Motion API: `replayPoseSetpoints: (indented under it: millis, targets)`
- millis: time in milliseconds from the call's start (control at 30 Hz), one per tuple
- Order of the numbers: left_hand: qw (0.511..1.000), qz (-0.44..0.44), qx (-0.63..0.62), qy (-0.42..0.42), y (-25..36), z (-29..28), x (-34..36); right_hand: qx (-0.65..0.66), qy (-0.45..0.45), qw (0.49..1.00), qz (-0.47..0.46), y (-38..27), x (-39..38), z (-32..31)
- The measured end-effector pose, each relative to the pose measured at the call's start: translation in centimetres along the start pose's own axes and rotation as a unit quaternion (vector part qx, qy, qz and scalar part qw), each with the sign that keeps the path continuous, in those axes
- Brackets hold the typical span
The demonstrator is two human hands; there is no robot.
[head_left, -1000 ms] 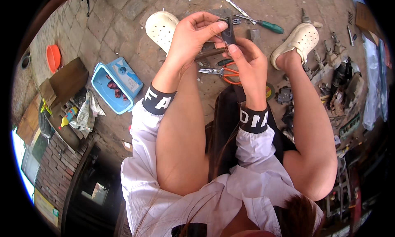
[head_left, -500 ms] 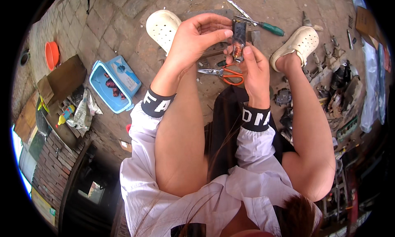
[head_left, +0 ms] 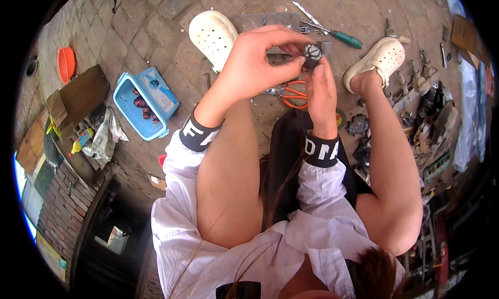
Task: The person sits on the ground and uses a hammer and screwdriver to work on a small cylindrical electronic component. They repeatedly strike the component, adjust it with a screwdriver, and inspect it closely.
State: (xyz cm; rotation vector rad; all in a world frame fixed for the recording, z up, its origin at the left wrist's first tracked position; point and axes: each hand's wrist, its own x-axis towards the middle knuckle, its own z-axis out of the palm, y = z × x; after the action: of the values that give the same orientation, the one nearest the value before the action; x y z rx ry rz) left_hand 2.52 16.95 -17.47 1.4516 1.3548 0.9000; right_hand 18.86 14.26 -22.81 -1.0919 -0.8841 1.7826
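Between my hands is a small dark motor part, turned so that its round, slotted metal end faces me. The fingers and thumb of my left hand pinch it from the left. My right hand grips it from below and the right, its fingers close together. Its lower part is hidden by my fingers. Just beneath lie orange-handled scissors or shears, their blades partly covered by my left hand. A green-handled screwdriver rests on the ground beyond my right hand.
A blue plastic basket with dark reddish copper-wound pieces stands at the left. An orange bowl is farther left. Dismantled metal parts are heaped at the right, near my cream clog. A thin blade-like strip lies at the far side.
The motor part has tipped from lying lengthwise, copper winding showing, to end-on toward me. My left hand has shifted slightly right and down.
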Motion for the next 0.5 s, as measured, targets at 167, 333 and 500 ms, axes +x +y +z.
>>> replayPoseSetpoints:
  millis: [167, 333, 500]
  targets:
    - [0.998, 0.038, 0.055, 0.006, 1.0, -0.1, -0.5, -0.030, 0.001, 1.000, 0.008, 0.3, -0.4, 0.2]
    - [0.997, 0.040, 0.064, 0.008, 1.0, -0.5, -0.6, -0.051, -0.099, 0.993, -0.034, -0.6, 0.0, -0.1]
    - [0.999, 0.046, 0.020, -0.009, 1.4, -0.6, -0.4, -0.044, -0.084, 0.994, -0.049, 0.0, -0.2, -0.4]
